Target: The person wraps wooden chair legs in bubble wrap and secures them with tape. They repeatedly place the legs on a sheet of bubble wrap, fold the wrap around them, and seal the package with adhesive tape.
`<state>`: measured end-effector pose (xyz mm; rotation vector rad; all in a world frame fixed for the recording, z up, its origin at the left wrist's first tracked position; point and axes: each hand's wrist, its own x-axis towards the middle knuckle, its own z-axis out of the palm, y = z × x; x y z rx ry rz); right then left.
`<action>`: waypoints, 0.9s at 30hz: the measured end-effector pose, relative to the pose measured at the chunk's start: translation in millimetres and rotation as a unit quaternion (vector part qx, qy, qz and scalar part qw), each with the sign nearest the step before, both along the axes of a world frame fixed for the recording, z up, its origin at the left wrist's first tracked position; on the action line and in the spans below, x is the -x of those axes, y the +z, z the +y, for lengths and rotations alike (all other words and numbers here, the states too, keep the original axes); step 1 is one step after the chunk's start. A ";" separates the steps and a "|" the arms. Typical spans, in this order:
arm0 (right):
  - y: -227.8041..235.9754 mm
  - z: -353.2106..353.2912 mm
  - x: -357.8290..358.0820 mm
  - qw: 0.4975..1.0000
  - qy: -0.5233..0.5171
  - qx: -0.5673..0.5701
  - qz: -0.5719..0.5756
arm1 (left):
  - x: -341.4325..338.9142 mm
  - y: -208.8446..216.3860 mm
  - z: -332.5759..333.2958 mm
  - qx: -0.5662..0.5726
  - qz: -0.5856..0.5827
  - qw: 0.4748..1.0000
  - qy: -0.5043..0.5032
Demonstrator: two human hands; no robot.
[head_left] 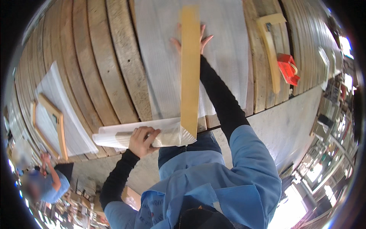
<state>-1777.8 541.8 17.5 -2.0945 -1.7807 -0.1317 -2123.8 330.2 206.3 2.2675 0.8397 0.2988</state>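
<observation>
A yellowish wooden board (189, 68) stretches from near my waist toward the far side, over a white foam sheet (160, 65). Its near end meets a piece wrapped in white foam (114, 136), running left along the table's front edge; the two appear joined at a corner. My left hand (143, 141) is closed around this wrapped piece, with thumb and fingers pinching the foam. Farther out, my right hand (203, 40) is spread, fingers showing on both sides of the board, which hides its middle. Whether its palm touches the board cannot be seen.
On the slatted wooden table (114, 65), an L-shaped wooden piece (270, 53) and a red tape dispenser (288, 69) lie at right. At left, another foam sheet (57, 99) carries wooden frame pieces (61, 129). A person in blue (53, 187) is at lower left.
</observation>
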 end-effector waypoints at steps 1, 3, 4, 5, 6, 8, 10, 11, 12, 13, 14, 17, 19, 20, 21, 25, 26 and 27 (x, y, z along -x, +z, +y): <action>-3.3 8.6 5.0 1.000 0.010 -0.012 0.006 | 3.0 -1.2 2.4 -0.003 0.005 1.000 0.002; 7.2 24.5 0.1 0.999 0.028 -0.038 0.016 | 6.6 -3.3 10.2 -0.012 0.016 1.000 0.002; 11.5 25.1 -5.6 0.993 0.003 -0.002 -0.114 | 8.3 -6.5 13.4 -0.016 0.016 1.000 0.006; 16.6 23.8 -17.9 0.968 -0.027 0.034 -0.247 | 9.4 -11.3 19.1 -0.020 0.011 1.000 0.006; 20.2 23.6 -22.7 0.924 -0.052 0.069 -0.372 | 10.6 -15.7 24.1 -0.028 -0.001 0.999 0.015; 40.8 -0.1 -12.4 0.996 -0.008 0.013 -0.086 | 13.8 -26.3 29.1 -0.029 -0.008 0.999 0.038; 53.7 -42.4 -13.8 0.998 0.035 0.012 0.047 | 8.7 -38.2 27.3 -0.014 -0.010 0.998 0.064; 48.2 -70.4 -15.5 0.997 0.056 0.034 0.038 | 3.2 -43.3 26.8 -0.008 -0.009 0.997 0.073; 41.7 -97.5 -13.1 0.995 0.075 0.056 0.029 | 2.0 -45.5 23.7 -0.003 -0.008 0.997 0.080; 37.7 -121.9 -7.4 0.988 0.117 0.100 0.006 | 3.0 -46.7 19.0 0.003 -0.011 0.997 0.079; 34.0 -141.2 -3.5 0.977 0.160 0.139 -0.019 | 2.2 -49.7 15.8 0.006 -0.016 0.997 0.081; 35.1 -138.3 -1.1 0.966 0.182 0.180 -0.034 | 3.3 -48.7 9.1 0.006 -0.016 0.997 0.073; 44.9 -120.4 -2.2 0.964 0.144 0.212 -0.068 | 4.8 -44.7 6.1 -0.002 -0.012 0.998 0.068; 40.2 -121.0 -8.4 0.977 0.135 0.159 -0.042 | 6.3 -43.4 1.6 0.004 -0.014 0.998 0.064; 39.6 -130.9 -15.9 0.978 0.130 0.162 -0.033 | 7.9 -42.7 -4.8 0.009 -0.015 0.998 0.060; 31.0 -142.0 -48.3 0.975 0.129 0.176 -0.053 | 3.2 -38.2 -3.7 0.006 -0.019 0.998 0.052; 30.9 -137.7 -46.7 0.967 0.123 0.204 -0.087 | 0.1 -35.5 -1.4 -0.009 -0.027 0.999 0.047; 29.5 -132.5 -42.9 0.958 0.117 0.233 -0.120 | -1.7 -34.4 -3.2 -0.004 -0.027 0.999 0.045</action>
